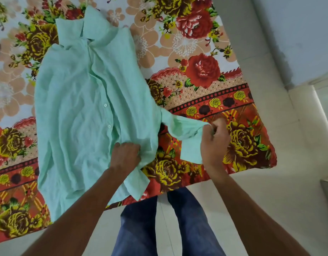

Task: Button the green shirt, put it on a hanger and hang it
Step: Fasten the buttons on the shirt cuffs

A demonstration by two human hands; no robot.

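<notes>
The green shirt [81, 111] lies front-up on the floral bedsheet [205, 74]. Left hand [125, 157] is closed on fabric near the placket's lower end; right hand [214, 139] pinches the sleeve cuff [191, 148]. Best flatten both front edges before buttoning, I judge

Bare forearms with no sleeves showing end in the left hand [125, 157] and right hand [214, 140]; the legs wear blue trousers [189, 215], probably jeans.

The shirt [81, 115] is spread on the bed [205, 100], its collar [89, 28] beyond the left grip [125, 156], its sleeve [183, 129] between both grips.
</notes>
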